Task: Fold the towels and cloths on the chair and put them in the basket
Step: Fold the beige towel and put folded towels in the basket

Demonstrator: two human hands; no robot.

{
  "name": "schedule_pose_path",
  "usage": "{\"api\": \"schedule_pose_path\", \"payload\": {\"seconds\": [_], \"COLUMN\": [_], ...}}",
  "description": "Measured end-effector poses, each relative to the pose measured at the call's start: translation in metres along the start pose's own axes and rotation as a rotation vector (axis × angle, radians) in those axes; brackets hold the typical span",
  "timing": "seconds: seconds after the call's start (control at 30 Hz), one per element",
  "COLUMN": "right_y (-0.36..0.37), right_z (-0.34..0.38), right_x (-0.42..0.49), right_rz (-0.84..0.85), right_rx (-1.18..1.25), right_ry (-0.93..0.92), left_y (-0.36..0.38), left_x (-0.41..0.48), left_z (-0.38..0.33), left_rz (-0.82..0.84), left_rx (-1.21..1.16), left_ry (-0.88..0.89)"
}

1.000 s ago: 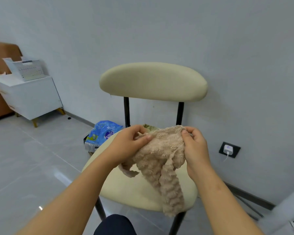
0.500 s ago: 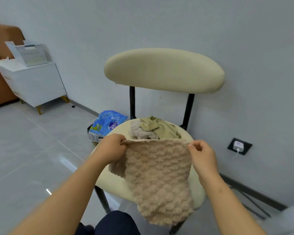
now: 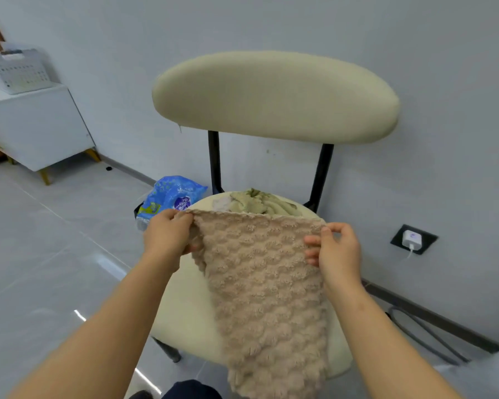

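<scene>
Both hands are up over the seat. The left hand (image 3: 167, 234) has its fingers curled tight round the top left corner of the beige towel (image 3: 260, 283), and the right hand (image 3: 337, 251) pinches the top right corner between thumb and fingertips. The top edge is pulled out straight between them, level with the back half of the seat. From there the knobbly towel hangs as one flat sheet, narrowing as it drops across the front of the seat and past its front edge, with the bottom end running out of the frame. Under it is the cream chair (image 3: 274, 96), with a padded oval backrest on two black posts and a round seat showing bare to the left of the towel. At the back of the seat, just behind the stretched edge, an olive cloth (image 3: 257, 203) lies crumpled, with a pale cloth (image 3: 221, 203) bunched against its left side. On the floor to the left of the chair there is a blue packet (image 3: 172, 195). Far off at the left, a white perforated basket (image 3: 18, 72) sits tilted on a white counter (image 3: 38, 125) against the wall. On the right, a charger (image 3: 413, 239) is plugged in low on the wall.
</scene>
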State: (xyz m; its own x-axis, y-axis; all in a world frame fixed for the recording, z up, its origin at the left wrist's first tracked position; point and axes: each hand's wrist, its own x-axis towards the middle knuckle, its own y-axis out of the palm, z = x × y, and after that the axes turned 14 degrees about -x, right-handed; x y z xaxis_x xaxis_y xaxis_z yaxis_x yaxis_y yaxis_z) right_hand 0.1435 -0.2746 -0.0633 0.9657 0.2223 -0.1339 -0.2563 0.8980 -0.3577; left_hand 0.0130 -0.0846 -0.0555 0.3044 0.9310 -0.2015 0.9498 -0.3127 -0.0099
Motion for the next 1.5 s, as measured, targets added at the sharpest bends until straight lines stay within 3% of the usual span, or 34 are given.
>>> {"api": "schedule_pose_path", "payload": {"seconds": [0.1, 0.17, 0.3, 0.4, 0.5, 0.6, 0.7, 0.83, 1.0, 1.13, 1.23, 1.37, 1.5], "right_y": [0.017, 0.024, 0.029, 0.029, 0.027, 0.027, 0.027, 0.024, 0.018, 0.020, 0.024, 0.026, 0.030], "right_z": [0.003, 0.001, -0.015, -0.037, -0.059, -0.073, -0.079, -0.076, -0.077, -0.083, -0.086, -0.091, -0.093], "right_x": [0.018, 0.025, 0.023, 0.011, -0.013, -0.036, -0.042, -0.029, -0.019, -0.015, -0.012, -0.010, -0.010], "right_rz": [-0.034, 0.028, 0.233, 0.234, 0.158, 0.252, 0.345, 0.393, 0.468, 0.460, 0.447, 0.430, 0.404], "right_rx": [-0.018, -0.101, -0.231, -0.371, -0.530, -0.749, -0.985, -0.763, -0.506, -0.474, -0.471, -0.525, -0.560], "right_ry": [0.008, -0.018, -0.058, -0.122, -0.234, -0.371, -0.373, -0.261, -0.158, -0.161, -0.162, -0.185, -0.194], "left_y": [0.014, 0.020, 0.024, 0.016, 0.005, 0.002, 0.004, 0.007, 0.025, 0.045, 0.050, 0.054, 0.052], "left_x": [0.020, 0.027, 0.019, 0.008, -0.006, -0.024, -0.039, -0.050, -0.046, -0.043, -0.043, -0.048, -0.042], "left_z": [0.002, 0.009, 0.032, 0.063, 0.085, 0.095, 0.095, 0.095, 0.087, 0.080, 0.084, 0.073, 0.072], "left_rz": [-0.075, -0.016, 0.276, 0.188, 0.000, 0.144, 0.259, 0.271, 0.118, 0.162, 0.260, 0.378, 0.441], "left_rx": [-0.121, -0.099, 0.078, 0.249, 0.400, 0.606, 0.708, 0.734, 0.877, 0.770, 0.379, -0.313, -0.420], "left_ry": [-0.017, -0.020, 0.062, 0.180, 0.079, 0.078, 0.081, 0.055, 0.010, -0.031, 0.062, -0.280, -0.421]}}
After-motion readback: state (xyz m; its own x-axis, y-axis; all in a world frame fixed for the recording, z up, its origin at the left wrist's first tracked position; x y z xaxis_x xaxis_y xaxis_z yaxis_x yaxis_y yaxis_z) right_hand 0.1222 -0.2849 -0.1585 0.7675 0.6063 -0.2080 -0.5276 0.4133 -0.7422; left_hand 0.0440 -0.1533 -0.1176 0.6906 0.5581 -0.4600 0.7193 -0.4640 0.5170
